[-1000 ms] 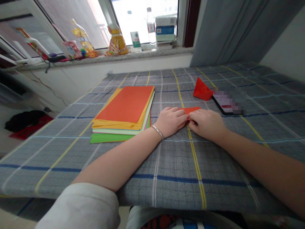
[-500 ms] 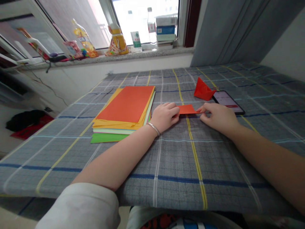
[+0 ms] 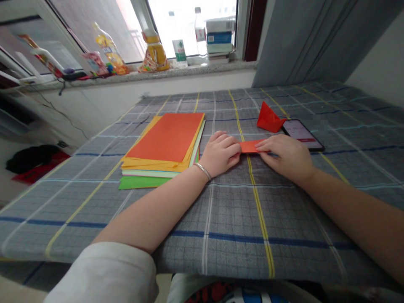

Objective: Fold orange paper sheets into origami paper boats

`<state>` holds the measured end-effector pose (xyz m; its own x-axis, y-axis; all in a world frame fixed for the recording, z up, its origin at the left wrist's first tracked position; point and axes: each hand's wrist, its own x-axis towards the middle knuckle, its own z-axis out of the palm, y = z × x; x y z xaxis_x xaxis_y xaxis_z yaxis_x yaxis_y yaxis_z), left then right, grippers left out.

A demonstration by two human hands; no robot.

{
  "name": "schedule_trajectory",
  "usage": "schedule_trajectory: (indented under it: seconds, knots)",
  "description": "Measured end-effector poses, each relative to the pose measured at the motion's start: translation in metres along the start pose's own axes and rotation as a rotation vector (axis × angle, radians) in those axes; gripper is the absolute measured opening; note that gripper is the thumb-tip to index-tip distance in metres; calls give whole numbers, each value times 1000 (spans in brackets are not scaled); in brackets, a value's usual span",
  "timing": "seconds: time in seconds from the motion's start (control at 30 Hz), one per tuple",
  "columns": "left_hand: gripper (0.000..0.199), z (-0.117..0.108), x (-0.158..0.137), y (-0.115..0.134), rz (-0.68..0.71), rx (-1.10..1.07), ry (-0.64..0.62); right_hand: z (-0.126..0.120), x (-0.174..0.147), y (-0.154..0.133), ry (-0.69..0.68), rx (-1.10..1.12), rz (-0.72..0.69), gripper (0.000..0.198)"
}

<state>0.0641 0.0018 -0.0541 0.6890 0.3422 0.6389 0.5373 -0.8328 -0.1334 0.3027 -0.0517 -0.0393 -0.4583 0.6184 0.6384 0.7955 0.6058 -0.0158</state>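
A small piece of folded orange-red paper point(image 3: 249, 146) lies on the checked cloth between my two hands. My left hand point(image 3: 221, 153), with a silver bangle at the wrist, has its fingers closed on the paper's left end. At the right end, my right hand point(image 3: 285, 156) grips the paper between thumb and fingers, which cover that part of it. Just beyond my right hand stands a red folded paper shape point(image 3: 269, 118) with a pointed peak. To the left of my left hand rests a stack of coloured paper point(image 3: 167, 136), orange sheet on top.
A phone point(image 3: 303, 134) with its screen lit lies past my right hand, close to the red shape. The gray plaid cloth point(image 3: 233, 219) covers the table. Bottles, boxes and packets line the windowsill point(image 3: 151, 75) at the back.
My right hand has slid a little left over the paper and now covers its right end with more of its fingers. My left hand has shifted slightly right.
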Motion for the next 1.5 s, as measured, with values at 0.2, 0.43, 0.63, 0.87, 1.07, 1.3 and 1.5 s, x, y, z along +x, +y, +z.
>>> schedule_trajectory:
  seconds: [0.2,0.43,0.63,0.87,1.07,1.3,1.5]
  knots:
    - [12,3,0,1,67,124,57,2,0,-10,87,-126,-217,16]
    - [12,2,1,4,85,117,-8,8,-2,-15,54,-106,-253,18]
    - [9,3,1,0,-116,72,-131,8,-3,-13,22,-113,-211,18]
    - [8,1,2,-6,-100,118,-148,8,-4,-12,13,-92,-184,18]
    - [9,-3,3,-8,-110,168,-170,5,-5,-12,21,-65,-159,17]
    - [9,-5,1,-20,-110,242,-171,1,-4,-13,62,-59,-159,15]
    - [10,-7,-2,-28,-139,274,-212,0,-4,-11,63,-30,-126,13]
